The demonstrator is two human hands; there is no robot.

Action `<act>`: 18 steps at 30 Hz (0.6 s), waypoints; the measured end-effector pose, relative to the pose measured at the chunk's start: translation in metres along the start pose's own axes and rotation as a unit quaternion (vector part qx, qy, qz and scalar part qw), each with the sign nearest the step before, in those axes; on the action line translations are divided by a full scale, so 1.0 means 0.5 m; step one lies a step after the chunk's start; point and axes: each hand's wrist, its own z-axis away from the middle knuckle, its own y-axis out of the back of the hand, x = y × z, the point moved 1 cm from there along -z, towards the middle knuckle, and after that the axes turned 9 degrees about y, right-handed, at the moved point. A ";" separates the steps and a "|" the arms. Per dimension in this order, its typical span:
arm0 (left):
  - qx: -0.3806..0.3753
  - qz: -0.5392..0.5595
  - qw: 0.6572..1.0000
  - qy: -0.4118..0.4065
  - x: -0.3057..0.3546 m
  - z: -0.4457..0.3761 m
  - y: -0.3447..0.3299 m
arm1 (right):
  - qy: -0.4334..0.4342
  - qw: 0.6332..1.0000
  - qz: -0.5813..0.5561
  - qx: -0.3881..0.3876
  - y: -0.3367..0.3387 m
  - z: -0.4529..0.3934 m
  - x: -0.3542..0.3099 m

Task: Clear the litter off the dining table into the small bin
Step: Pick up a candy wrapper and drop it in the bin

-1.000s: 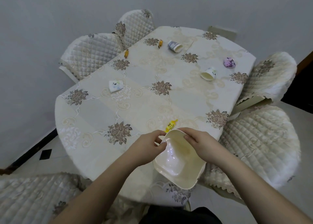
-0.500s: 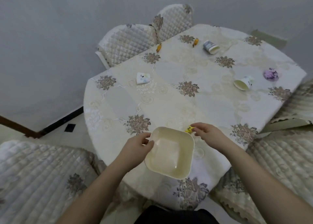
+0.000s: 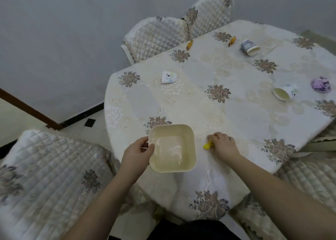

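Currently the left hand [image 3: 137, 150] grips the near-left rim of the small bin [image 3: 172, 148], thumb hooked inside the wall and the other fingers curled round the outside; the cream square bin sits lower centre of the frame, mouth up and empty. This hold appears intended to steady the bin just beside the first piece of litter so the transfer is short. The right hand [image 3: 224, 145], just right of the bin, has its fingers closed in a pinch on the yellow wrapper [image 3: 207, 145], which lies on the bench [image 3: 245, 116] at the near edge, apart from the bin wall.

Remaining litter, all on the bench cloth:
- a white patterned paper scrap [image 3: 169, 77], centre left
- two small orange wrappers [image 3: 189, 44] [image 3: 232, 40], upper centre
- a tipped blue-grey paper cup [image 3: 250, 48], upper right
- a tipped white paper cup [image 3: 284, 93] and a crumpled purple wrapper [image 3: 321, 83], right edge

Compared with half a second ago, the bin is held level by the left hand alone, and the right hand has moved from the bin's far corner down onto the wrapper. The camera view has also swung left, shifting the bench toward the right of the frame
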 end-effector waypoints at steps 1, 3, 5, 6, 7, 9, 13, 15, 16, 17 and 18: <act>0.002 -0.004 1.000 0.001 -0.001 -0.001 0.006 | -0.002 1.000 0.016 0.008 -0.003 0.001 0.002; 0.006 -0.006 1.000 0.002 -0.003 -0.002 0.017 | -0.020 0.998 0.045 0.025 -0.006 0.004 0.004; 0.007 -0.002 1.000 0.005 -0.006 -0.002 0.022 | -0.038 0.997 0.057 0.036 -0.009 0.010 0.003; 0.004 0.001 1.000 0.008 -0.008 -0.001 0.022 | -0.046 0.997 0.052 0.033 -0.010 0.014 0.001; 0.000 0.006 1.000 0.010 -0.009 -0.001 0.021 | -0.052 0.998 0.036 0.026 -0.009 0.019 -0.003; -0.009 0.009 1.000 0.010 -0.012 0.000 0.016 | -0.073 0.996 -0.047 0.015 0.002 0.037 -0.018; -0.030 0.022 0.999 -0.001 -0.013 0.001 0.010 | -0.158 0.925 -0.337 0.081 0.056 0.100 -0.064; -0.043 0.027 0.999 -0.009 -0.012 -0.004 0.010 | -0.173 0.869 -0.445 0.133 0.092 0.141 -0.088; -0.050 0.031 0.998 -0.013 -0.010 -0.006 0.010 | -0.171 0.847 -0.478 0.156 0.112 0.161 -0.101; -0.057 0.034 0.998 -0.016 -0.007 -0.008 0.010 | -0.165 0.836 -0.492 0.179 0.132 0.180 -0.114; -0.063 0.038 0.997 -0.018 -0.004 -0.009 0.010 | -0.156 0.832 -0.493 0.199 0.152 0.199 -0.129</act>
